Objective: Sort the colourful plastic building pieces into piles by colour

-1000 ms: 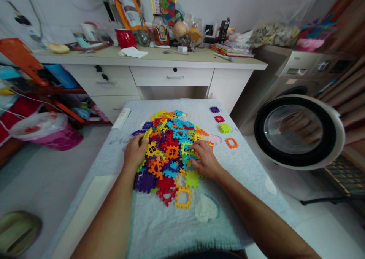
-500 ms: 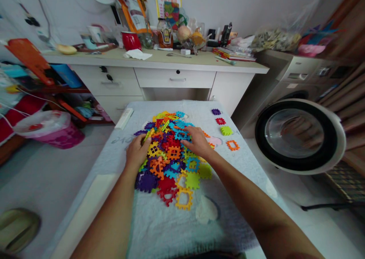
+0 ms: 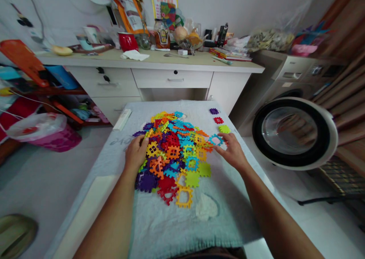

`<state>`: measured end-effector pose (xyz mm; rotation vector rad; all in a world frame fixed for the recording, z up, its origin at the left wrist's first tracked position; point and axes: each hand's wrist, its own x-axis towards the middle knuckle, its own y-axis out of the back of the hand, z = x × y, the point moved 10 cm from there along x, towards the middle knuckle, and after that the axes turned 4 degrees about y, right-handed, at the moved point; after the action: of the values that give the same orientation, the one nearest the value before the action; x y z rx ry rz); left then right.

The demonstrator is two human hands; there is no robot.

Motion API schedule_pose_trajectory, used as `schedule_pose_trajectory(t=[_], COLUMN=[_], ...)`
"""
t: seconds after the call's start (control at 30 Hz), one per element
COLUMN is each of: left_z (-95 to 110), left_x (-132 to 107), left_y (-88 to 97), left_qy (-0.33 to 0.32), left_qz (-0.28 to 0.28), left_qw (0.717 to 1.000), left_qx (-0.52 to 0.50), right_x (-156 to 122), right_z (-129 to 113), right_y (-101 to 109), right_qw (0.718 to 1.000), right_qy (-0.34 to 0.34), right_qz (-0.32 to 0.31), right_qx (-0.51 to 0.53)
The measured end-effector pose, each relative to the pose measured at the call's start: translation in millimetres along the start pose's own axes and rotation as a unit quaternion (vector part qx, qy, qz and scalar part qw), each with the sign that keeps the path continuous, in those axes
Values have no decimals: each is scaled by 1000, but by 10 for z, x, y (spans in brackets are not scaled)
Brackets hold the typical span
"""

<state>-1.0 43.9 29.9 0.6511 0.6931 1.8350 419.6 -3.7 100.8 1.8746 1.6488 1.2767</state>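
Note:
A heap of colourful plastic interlocking tiles (image 3: 173,152) lies on the cloth-covered table. My right hand (image 3: 232,150) is to the right of the heap, thumb and fingers pinching a blue square frame tile (image 3: 216,140). At the heap's left edge my left hand (image 3: 136,151) is curled, its fingertips closed on a yellow tile (image 3: 149,132). Beyond my right hand, a purple tile (image 3: 213,111), a red tile (image 3: 218,120) and a lime green tile (image 3: 224,129) lie apart in a column. The orange frame tile nearest me in that column is hidden behind my right hand.
A white bar-shaped object (image 3: 122,119) lies at the table's far left. Behind the table stands a cluttered counter (image 3: 159,64). The round door (image 3: 293,133) of a washing machine hangs open at the right. A pink bin (image 3: 54,137) stands on the left floor.
My right hand has moved right, off the heap, carrying the blue frame tile. My left hand stays at the heap's left edge. The whole view has shifted slightly.

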Motion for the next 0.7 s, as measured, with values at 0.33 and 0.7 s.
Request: schedule_pose_trajectory(t=[0.33, 0.7], left_z=[-84, -101], left_x=[43, 64], left_y=[-41, 29], left_qy=[-8, 2], left_qz=[0, 32], left_qw=[1000, 999], left_qx=[-13, -34], right_x=[-813, -882], right_z=[938, 819], right_y=[265, 217], right_qw=[979, 944], right_qy=[-140, -194], right_qz=[-13, -25], right_qx=[-148, -267])
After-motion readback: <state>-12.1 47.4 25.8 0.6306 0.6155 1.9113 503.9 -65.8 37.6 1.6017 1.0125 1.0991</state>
